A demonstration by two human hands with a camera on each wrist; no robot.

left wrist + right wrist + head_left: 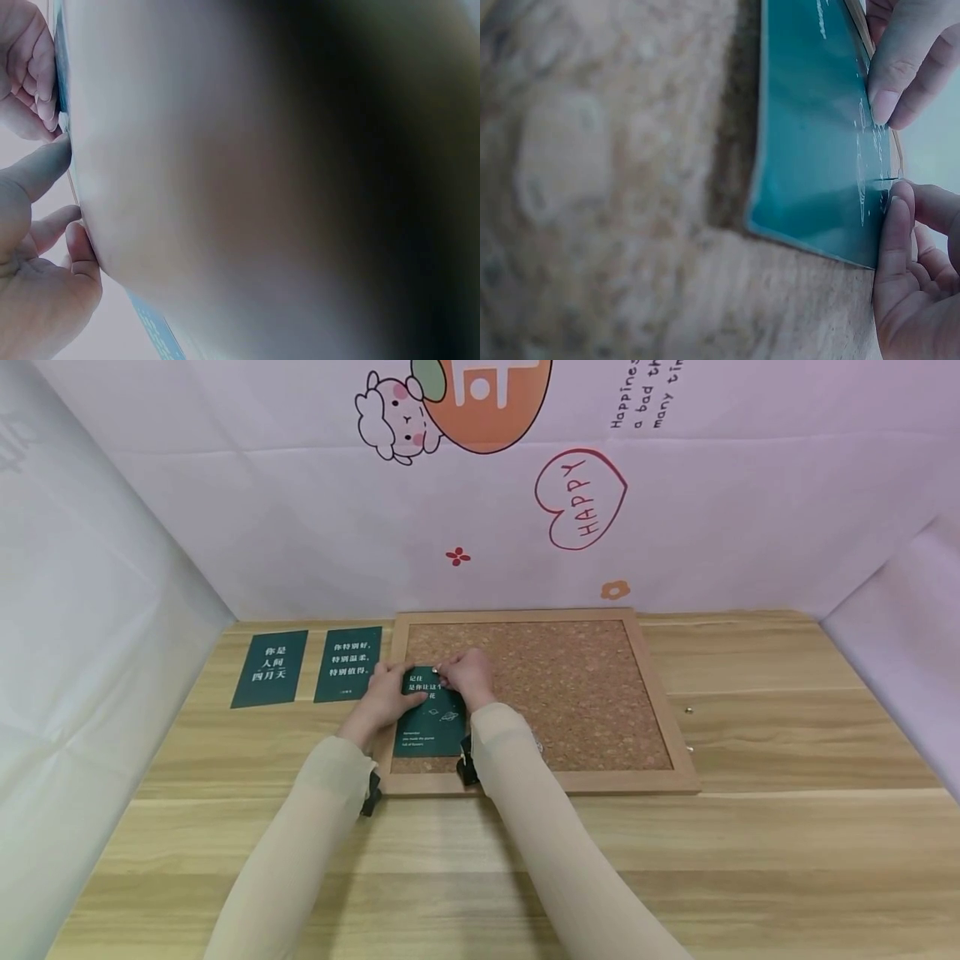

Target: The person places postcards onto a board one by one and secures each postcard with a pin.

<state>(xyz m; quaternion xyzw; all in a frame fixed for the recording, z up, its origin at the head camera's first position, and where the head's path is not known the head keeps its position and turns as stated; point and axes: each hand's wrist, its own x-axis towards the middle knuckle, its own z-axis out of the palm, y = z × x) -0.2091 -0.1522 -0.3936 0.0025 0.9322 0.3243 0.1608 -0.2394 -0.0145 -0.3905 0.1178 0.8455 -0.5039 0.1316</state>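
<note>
A green card (429, 727) with white print lies on the left part of a wood-framed cork board (577, 693). My left hand (386, 693) rests at the card's upper left, its thumb (889, 101) pressing on the card and its other fingers near the board's frame. My right hand (468, 675) pinches a small push pin (437, 670) at the card's top edge. In the right wrist view the pin's thin needle (887, 179) shows against the card, while its head is mostly hidden by the fingertips.
Two more green cards (270, 668) (348, 664) lie on the wooden table (480, 860) left of the board. Small shiny pieces (688, 711) sit right of the board. Behind stands a white printed cloth (315, 527).
</note>
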